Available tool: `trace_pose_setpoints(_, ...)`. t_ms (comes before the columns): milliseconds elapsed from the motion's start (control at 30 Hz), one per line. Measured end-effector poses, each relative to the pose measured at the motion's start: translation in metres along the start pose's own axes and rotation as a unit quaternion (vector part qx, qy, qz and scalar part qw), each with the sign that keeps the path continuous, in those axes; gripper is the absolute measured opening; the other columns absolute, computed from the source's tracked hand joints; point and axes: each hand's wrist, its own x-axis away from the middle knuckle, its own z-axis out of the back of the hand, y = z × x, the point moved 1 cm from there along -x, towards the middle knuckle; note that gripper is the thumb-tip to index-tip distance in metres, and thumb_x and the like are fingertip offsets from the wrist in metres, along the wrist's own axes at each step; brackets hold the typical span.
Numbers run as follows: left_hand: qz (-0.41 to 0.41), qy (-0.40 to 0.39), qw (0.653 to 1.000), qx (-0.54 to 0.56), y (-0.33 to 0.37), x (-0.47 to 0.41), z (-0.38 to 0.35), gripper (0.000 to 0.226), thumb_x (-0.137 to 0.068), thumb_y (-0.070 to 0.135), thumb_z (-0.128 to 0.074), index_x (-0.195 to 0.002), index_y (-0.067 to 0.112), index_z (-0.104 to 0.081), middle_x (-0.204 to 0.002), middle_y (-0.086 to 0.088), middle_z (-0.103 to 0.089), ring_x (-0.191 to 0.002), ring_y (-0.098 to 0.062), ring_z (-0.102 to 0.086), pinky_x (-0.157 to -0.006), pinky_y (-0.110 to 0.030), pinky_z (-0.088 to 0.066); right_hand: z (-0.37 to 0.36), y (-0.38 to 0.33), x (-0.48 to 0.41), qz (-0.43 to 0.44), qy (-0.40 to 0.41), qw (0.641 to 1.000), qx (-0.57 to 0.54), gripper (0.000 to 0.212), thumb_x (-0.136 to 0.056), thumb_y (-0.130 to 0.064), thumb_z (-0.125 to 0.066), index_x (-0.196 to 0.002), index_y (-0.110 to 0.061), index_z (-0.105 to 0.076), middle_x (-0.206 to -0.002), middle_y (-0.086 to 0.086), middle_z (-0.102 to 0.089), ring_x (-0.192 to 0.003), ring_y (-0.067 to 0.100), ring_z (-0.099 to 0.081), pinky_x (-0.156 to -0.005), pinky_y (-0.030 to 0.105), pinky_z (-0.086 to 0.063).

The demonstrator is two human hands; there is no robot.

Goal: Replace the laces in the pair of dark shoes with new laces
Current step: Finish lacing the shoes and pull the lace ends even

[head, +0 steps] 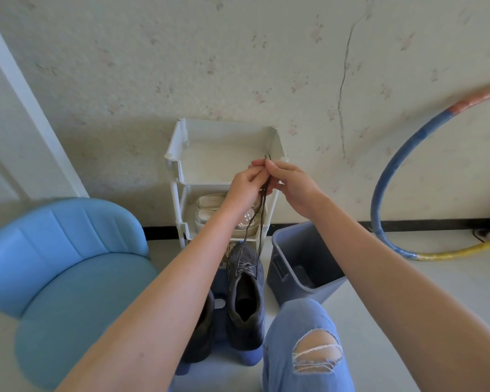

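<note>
Above the dark shoe (pixel 245 290), both hands pinching thin cord lace (pixel 262 210)

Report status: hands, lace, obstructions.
Left hand and right hand pinch the dark lace ends, raised. It runs down into the dark shoe on the blue stool. Left forearm covers most of the other shoe.

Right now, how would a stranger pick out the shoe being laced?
Find the white rack against the wall. Before it stands a blue stool. On it, take the dark shoe nearer the grey bin, the one with a dark lace rising from it.
</note>
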Motion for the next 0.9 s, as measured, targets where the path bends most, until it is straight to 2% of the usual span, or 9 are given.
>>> trace_pose_setpoints(167,0.031,-0.045,0.998,-0.041,0.008,-0.003,0.01,0.028,-0.099,0.026,-0.047,-0.118,0.01,-0.06,-0.112,-0.016,-0.067,-0.101,-0.024,-0.067,-0.085,-0.04,-0.054,-0.007,0.002,0.0,0.009,0.025,0.999,-0.03,0.02,-0.101,-0.018,-0.046,-0.097,-0.01,-0.064,-0.124,0.015,-0.063,-0.096,0.026,-0.065,-0.088,0.042,-0.054)
trace_pose_setpoints(267,0.038,-0.066,0.991,-0.11,0.004,-0.002,0.015,0.025,-0.097,0.02,-0.051,-0.117,0.008,-0.062,-0.107,-0.011,-0.07,-0.092,-0.014,-0.067,-0.085,-0.032,-0.053,-0.009,0.003,0.001,0.01,0.065,0.997,-0.037,0.021,-0.101,-0.019,-0.044,-0.091,-0.016,-0.062,-0.127,0.016,-0.061,-0.106,0.021,-0.06,-0.086,0.03,-0.05)
trace_pose_setpoints(367,0.02,-0.038,0.992,-0.118,-0.008,0.005,0.019,0.018,-0.091,0.01,-0.059,-0.108,0.008,-0.066,-0.096,-0.009,-0.07,-0.078,-0.007,-0.066,-0.078,-0.021,-0.052,-0.007,0.003,0.0,0.004,0.087,0.995,-0.055,0.023,-0.103,-0.022,-0.041,-0.09,-0.018,-0.059,-0.128,0.009,-0.062,-0.122,0.018,-0.053,-0.1,0.036,-0.044)
trace_pose_setpoints(433,-0.003,-0.023,0.989,-0.143,-0.011,0.006,0.019,0.015,-0.087,0.01,-0.066,-0.101,0.01,-0.068,-0.084,0.0,-0.071,-0.073,-0.001,-0.066,-0.074,-0.013,-0.051,-0.006,0.004,0.0,0.004,0.085,0.995,-0.051,0.024,-0.103,-0.023,-0.039,-0.091,-0.019,-0.058,-0.126,0.006,-0.063,-0.123,0.019,-0.053,-0.102,0.039,-0.043)
trace_pose_setpoints(500,-0.007,-0.019,0.989,-0.149,-0.011,0.005,0.017,0.012,-0.086,0.011,-0.067,-0.097,0.011,-0.068,-0.076,0.004,-0.07,-0.068,-0.002,-0.065,-0.069,-0.014,-0.051,-0.006,0.006,0.0,0.003,0.084,0.995,-0.054,0.024,-0.104,-0.023,-0.037,-0.098,-0.018,-0.06,-0.125,0.005,-0.064,-0.121,0.022,-0.055,-0.102,0.041,-0.045)
trace_pose_setpoints(633,0.012,0.03,0.995,-0.093,-0.013,0.003,0.026,0.019,-0.092,0.01,-0.058,-0.109,0.001,-0.06,-0.082,-0.002,-0.066,-0.071,-0.013,-0.062,-0.073,-0.028,-0.055,0.0,0.01,-0.001,-0.02,0.125,0.989,-0.072,0.03,-0.105,-0.026,-0.034,-0.12,-0.016,-0.058,-0.12,0.007,-0.065,-0.105,0.021,-0.065,-0.088,0.033,-0.052)
trace_pose_setpoints(733,0.041,0.055,0.992,-0.108,-0.028,0.006,0.047,0.023,-0.096,0.013,-0.051,-0.115,0.0,-0.054,-0.083,0.0,-0.061,-0.066,-0.011,-0.057,-0.066,-0.027,-0.056,0.009,0.026,0.001,-0.07,0.155,0.983,-0.075,0.031,-0.104,-0.025,-0.036,-0.121,-0.008,-0.056,-0.097,0.01,-0.071,-0.062,0.016,-0.067,-0.056,0.024,-0.053)
trace_pose_setpoints(833,0.05,0.059,0.978,-0.194,-0.052,0.011,0.064,0.019,-0.097,0.016,-0.05,-0.111,0.004,-0.056,-0.081,0.005,-0.06,-0.057,-0.006,-0.05,-0.048,-0.01,-0.045,0.012,0.057,0.002,-0.127,0.131,0.981,0.069,0.03,-0.102,-0.024,-0.042,-0.116,-0.004,-0.06,-0.08,0.005,-0.069,-0.043,0.009,-0.051,-0.038,0.017,-0.033)
trace_pose_setpoints(900,0.068,0.068,0.965,-0.243,-0.073,0.014,0.074,0.018,-0.097,0.017,-0.05,-0.112,0.009,-0.056,-0.082,0.007,-0.063,-0.057,-0.005,-0.049,-0.05,-0.012,-0.043,0.01,0.084,0.002,-0.17,0.088,0.97,0.152,0.028,-0.099,-0.023,-0.049,-0.114,-0.003,-0.063,-0.076,0.003,-0.067,-0.041,0.005,-0.047,-0.038,0.014,-0.032)
